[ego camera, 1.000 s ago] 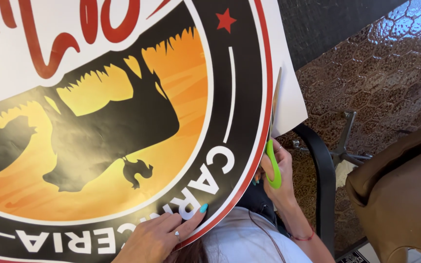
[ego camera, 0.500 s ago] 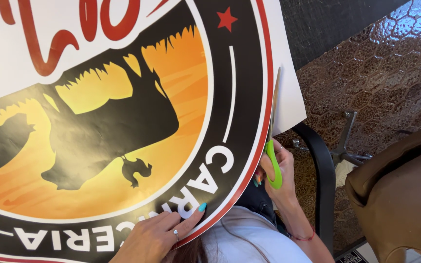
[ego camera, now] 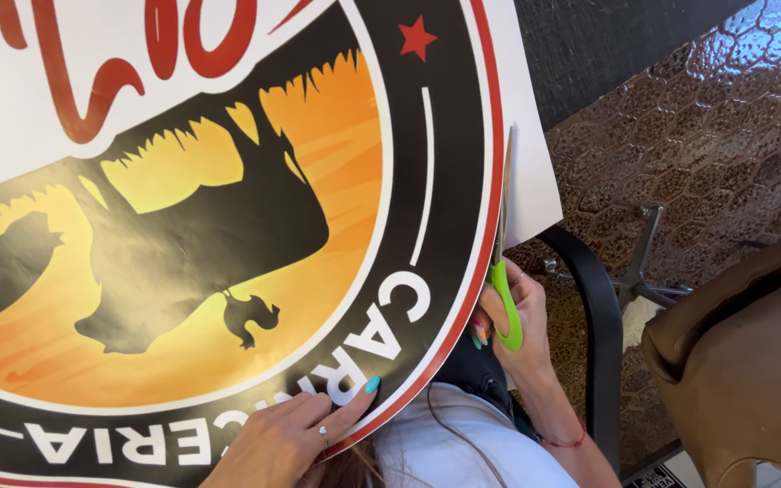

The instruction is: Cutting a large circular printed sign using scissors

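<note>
A large round printed sign, orange and black with a red rim and white lettering, fills most of the view. My left hand lies flat on its lower edge, fingers spread, a ring on one finger. My right hand grips green-handled scissors at the sign's right rim. The blades point up along the red border, with a white paper margin to their right.
A black chair armrest curves beside my right hand. A brown leather seat stands at the right. A chair base with metal legs rests on the dark hexagon-patterned floor.
</note>
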